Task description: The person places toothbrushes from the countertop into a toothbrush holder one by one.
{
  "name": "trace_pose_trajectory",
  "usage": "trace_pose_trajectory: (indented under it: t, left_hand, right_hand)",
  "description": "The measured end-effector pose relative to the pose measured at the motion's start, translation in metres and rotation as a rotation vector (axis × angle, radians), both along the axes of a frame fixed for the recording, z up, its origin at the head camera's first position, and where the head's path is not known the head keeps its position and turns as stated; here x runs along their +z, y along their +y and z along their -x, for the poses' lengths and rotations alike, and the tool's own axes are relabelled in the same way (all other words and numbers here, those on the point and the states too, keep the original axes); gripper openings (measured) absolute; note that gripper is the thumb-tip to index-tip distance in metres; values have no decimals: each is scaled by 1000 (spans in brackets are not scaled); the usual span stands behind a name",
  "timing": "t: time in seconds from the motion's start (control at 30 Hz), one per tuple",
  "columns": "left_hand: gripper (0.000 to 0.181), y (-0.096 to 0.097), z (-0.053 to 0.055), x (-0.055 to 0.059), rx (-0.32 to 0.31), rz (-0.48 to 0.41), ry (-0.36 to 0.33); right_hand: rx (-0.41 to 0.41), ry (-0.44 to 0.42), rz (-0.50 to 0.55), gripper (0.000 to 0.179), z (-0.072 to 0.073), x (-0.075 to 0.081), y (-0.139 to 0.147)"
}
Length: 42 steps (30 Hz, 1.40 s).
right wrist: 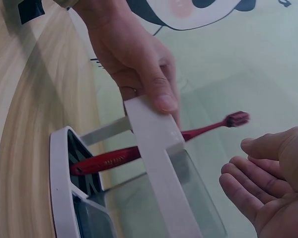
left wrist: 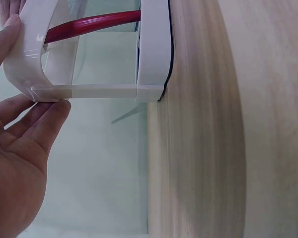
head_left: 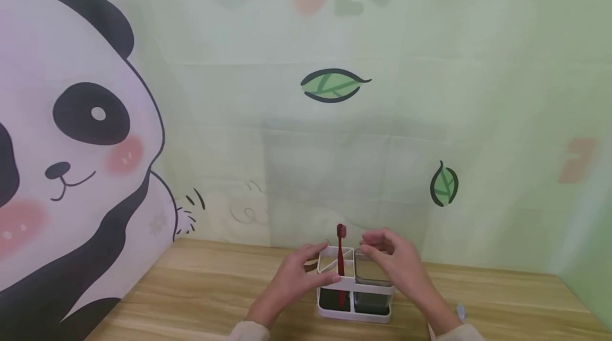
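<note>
A white toothbrush holder [head_left: 368, 288] with an upper frame and a dark-lined base stands on the wooden table. My left hand [head_left: 294, 274] grips its upper frame at the left side, thumb in front and fingers behind, as the left wrist view of the hand [left wrist: 20, 163] also shows. One red toothbrush [right wrist: 107, 161] stands in a small compartment, bristles up. In the larger right compartment sits a clear grey cup [head_left: 370, 269]. Beside the cup's top is my right hand [head_left: 397, 261], fingers loosely bent, holding nothing; the right wrist view shows it apart from the holder.
A bluish-tipped object [head_left: 460, 312] lies on the wooden table [head_left: 215, 277] by my right forearm, mostly hidden. Behind the table hangs a pale green cloth [head_left: 215, 102] printed with a panda and leaves.
</note>
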<state>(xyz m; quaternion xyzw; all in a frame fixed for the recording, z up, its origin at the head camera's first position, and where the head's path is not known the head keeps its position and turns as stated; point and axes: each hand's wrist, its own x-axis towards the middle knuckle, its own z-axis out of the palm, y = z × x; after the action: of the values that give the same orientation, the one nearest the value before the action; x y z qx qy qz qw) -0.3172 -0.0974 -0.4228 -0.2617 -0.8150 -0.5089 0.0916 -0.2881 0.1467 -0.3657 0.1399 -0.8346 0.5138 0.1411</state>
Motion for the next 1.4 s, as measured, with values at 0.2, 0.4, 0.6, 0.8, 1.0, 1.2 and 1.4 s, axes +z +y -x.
trace_pose_trajectory:
  t: [0.2,0.4,0.6,0.8,1.0,1.2,1.4]
  left_hand:
    - [72,1,1,-2,3,-1,4]
    - [72,0,1,-3,-6,-4,8]
    - [73,0,2,-3,-2,7,-31]
    - [73,0,2,-4,-10,-5,-15]
    - [72,-1,0,-3,-3,1,3]
    - [73,-2,-1,-2,2,-1,8]
    - [72,-1,0,-3,-7,-11,8]
  right_hand:
    - [-46,-11,-15,28,-9,1,20]
    - [-80,-21,-26,30,-17,0,39]
    - [-120,-75,-38,33,-22,-3,55]
    - [-121,-102,-32,35,-23,-6,68]
    - [-115,-117,-58,41,-20,-10,82]
    - [-128,-160,-88,41,-15,-16,99]
    - [-110,-227,-75,41,-12,-24,121]
